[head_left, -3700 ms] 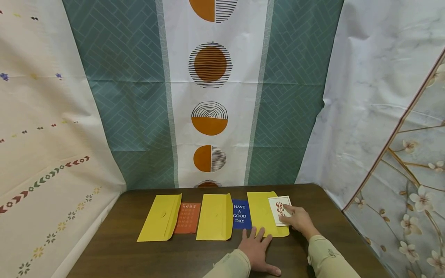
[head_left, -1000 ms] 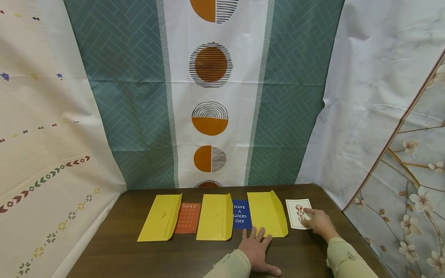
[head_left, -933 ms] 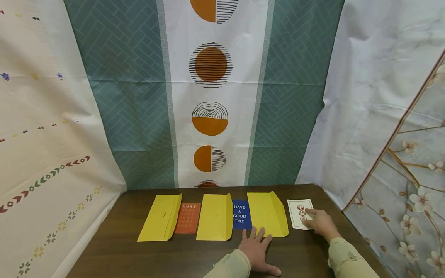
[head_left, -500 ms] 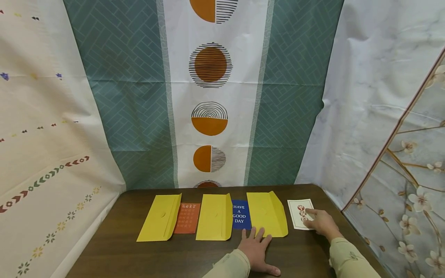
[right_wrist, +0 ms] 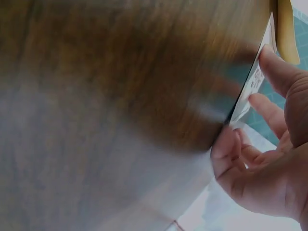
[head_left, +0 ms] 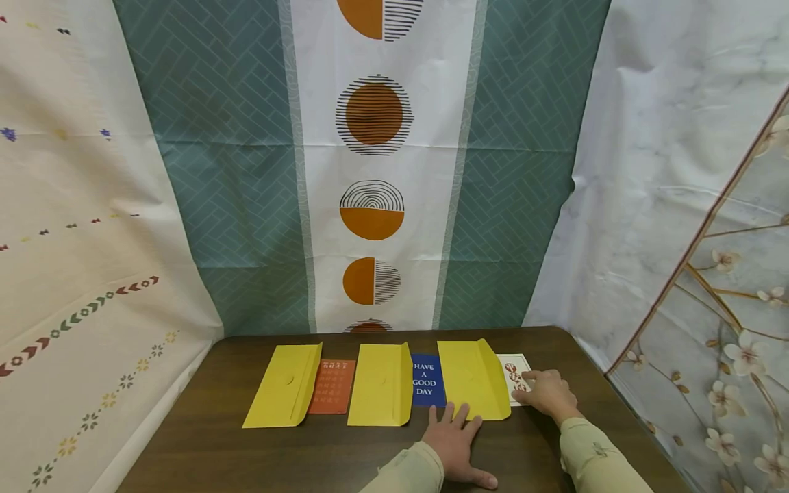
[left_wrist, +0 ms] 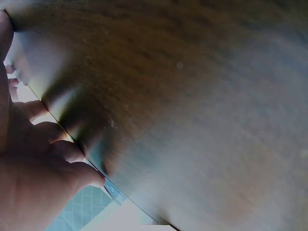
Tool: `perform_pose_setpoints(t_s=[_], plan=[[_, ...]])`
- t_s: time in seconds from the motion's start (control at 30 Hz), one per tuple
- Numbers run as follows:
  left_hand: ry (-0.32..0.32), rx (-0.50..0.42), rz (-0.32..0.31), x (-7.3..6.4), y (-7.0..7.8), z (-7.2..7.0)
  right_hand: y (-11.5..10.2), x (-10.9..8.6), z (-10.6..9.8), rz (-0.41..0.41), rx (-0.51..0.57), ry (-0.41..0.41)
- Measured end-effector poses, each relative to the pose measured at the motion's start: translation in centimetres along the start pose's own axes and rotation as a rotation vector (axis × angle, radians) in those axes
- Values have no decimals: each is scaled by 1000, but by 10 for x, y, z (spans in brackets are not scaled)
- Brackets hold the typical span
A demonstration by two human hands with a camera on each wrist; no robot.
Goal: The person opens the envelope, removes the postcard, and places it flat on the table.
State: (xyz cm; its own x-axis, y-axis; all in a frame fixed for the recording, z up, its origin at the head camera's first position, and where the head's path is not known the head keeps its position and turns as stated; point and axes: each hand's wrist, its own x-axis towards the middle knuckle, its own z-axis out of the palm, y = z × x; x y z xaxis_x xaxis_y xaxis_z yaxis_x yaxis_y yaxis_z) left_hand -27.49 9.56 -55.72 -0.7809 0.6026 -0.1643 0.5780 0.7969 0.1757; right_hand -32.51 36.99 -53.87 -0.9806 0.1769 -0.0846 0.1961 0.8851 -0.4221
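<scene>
My right hand (head_left: 548, 394) rests on a white card (head_left: 513, 370) with red characters, at the right of the table. In the right wrist view, thumb and index finger press on the face of the card (right_wrist: 255, 79), with the other fingers bent towards the tabletop. The card's left part is hidden by the flap side of the rightmost yellow envelope (head_left: 471, 376). My left hand (head_left: 452, 445) lies flat with fingers spread, its fingertips at that envelope's lower edge. In the left wrist view, the left hand's fingers (left_wrist: 62, 149) stretch out over the tabletop.
Two more yellow envelopes, a left one (head_left: 283, 387) and a middle one (head_left: 379, 387), lie in the row. A red card (head_left: 333, 387) and a blue "HAVE A GOOD DAY" card (head_left: 427, 380) sit beside them, partly covered. Patterned cloths hang behind the brown table (head_left: 277, 459).
The white card went from on top of the right envelope to the bare table at its right, then slid back left under my right hand, against the flap side. The left hand stayed put.
</scene>
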Motion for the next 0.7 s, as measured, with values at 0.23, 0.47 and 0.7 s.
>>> perform_pose_setpoints(t_s=[0.23,0.47,0.7], plan=[[-1,-12,-9,-3,3,-5,-1,-2,-2,-10,-40,-27],[12,45,-1,3,4,3,3,-1,0,-30,-51,-18],[248,163,188,-9,-1,-8,11,0,1,-77,37,47]])
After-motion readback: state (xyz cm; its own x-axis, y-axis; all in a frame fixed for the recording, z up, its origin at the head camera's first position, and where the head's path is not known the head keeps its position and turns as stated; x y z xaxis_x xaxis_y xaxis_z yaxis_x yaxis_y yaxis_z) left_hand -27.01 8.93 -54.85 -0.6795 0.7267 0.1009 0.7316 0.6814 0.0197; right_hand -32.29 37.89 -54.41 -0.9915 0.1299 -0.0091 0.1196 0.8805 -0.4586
